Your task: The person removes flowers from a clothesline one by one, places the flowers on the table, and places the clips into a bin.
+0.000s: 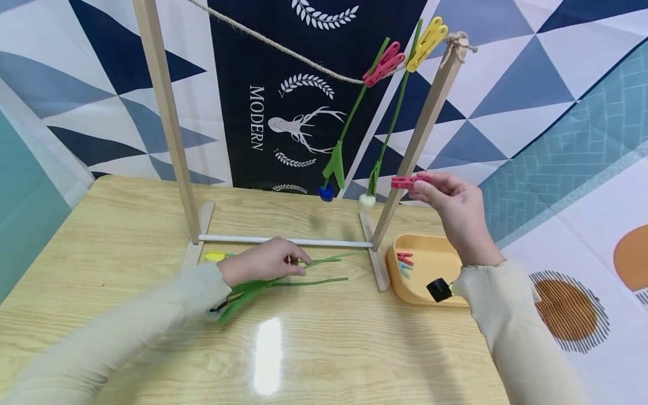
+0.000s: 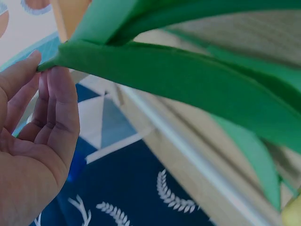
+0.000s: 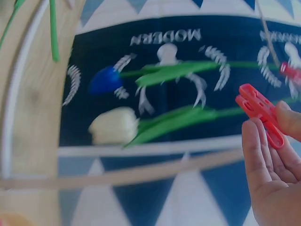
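Observation:
My right hand pinches a red clothespin between thumb and fingers, beside the right wooden post. Low over the table, my left hand pinches the green stem of an artificial tulip; its leaves spread across the left wrist view. Under and around that hand lie green stems and a yellow tulip head, partly covered. On the rope, a pink clothespin clips a blue tulip and a yellow clothespin clips a white tulip, both heads down.
The rope runs between the left wooden post and the right wooden post, joined low by a white bar. A yellow bin at the right holds a red clothespin and a light-blue clothespin. Patterned cloth hangs behind.

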`<state>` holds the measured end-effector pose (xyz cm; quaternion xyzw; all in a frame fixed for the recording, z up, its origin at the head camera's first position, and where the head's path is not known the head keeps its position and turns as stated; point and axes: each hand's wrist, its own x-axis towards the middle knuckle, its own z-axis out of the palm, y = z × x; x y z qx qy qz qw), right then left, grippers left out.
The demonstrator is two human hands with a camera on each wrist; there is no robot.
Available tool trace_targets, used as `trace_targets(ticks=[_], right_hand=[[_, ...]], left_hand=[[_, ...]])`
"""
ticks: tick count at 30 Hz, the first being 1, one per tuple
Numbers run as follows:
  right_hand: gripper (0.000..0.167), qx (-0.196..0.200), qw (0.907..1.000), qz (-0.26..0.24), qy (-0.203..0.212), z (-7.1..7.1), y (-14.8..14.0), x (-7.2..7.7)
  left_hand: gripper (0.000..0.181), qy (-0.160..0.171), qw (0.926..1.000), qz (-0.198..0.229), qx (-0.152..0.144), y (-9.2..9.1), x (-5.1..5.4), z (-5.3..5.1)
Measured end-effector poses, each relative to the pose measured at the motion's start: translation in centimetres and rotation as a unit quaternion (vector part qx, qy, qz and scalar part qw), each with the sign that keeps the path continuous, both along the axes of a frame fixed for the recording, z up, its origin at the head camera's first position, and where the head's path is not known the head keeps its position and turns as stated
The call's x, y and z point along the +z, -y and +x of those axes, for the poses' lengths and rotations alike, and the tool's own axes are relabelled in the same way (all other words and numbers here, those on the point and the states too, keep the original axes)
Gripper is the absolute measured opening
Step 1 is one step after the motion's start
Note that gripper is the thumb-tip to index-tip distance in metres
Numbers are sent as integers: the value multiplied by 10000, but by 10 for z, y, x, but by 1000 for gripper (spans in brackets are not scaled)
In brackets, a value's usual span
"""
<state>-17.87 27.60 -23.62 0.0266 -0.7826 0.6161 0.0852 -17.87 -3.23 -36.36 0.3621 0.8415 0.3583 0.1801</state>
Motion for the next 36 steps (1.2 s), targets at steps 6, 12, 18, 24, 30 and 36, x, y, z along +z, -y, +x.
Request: trace_targets(ticks=[6,12,18,24,30,36], right_hand=[[32,76,9984,53,551,1,-32,-36],[35,118,9934,17,1142,5,-60,-73],[42,75,9851,377,1674,11,-80,-103],[39,106,9826,214,1844,14,-92,-127],[45,92,9797,400,1961,16,-98,-149],[54,222,9754,690,2084,16,-102,-167]], left_hand=[[24,83,9995,-213,-224,-6,-22,9],[24,109,9990,-389,-214,-13,-37,13],[24,237,9974,-610,-311,-19,-53,17],[24,282,9972,-599,-355,-22,-61,21],[24,287,9969,-638,-362,-22,-67,23],[23,379,9960,-753,-311,-22,-73,25]])
